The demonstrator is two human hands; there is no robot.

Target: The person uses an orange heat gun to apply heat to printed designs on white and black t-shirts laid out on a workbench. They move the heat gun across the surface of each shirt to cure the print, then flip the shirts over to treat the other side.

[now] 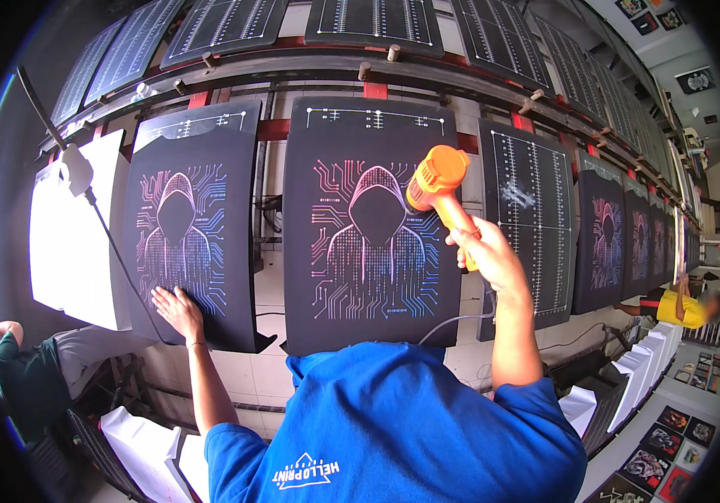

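Observation:
My right hand [494, 256] is wrapped round the handle of an orange hair dryer [441, 176]. The dryer is held above the right side of a black T-shirt [374, 331] on a flat board in the middle. Printed on that shirt is a hooded figure [376, 222] with pink and blue circuit lines. To the left lies a second black shirt [234, 331] with the same print. My left hand [178, 313] rests on its lower left part, palm down with fingers stretched out.
A black cable with a white plug piece [76, 170] hangs at the left. Beside it stands a white board [75, 239]. A bare marked board [532, 222] is right of the middle shirt. Metal rails [293, 60] run behind. Two people [28, 377], [683, 308] are nearby.

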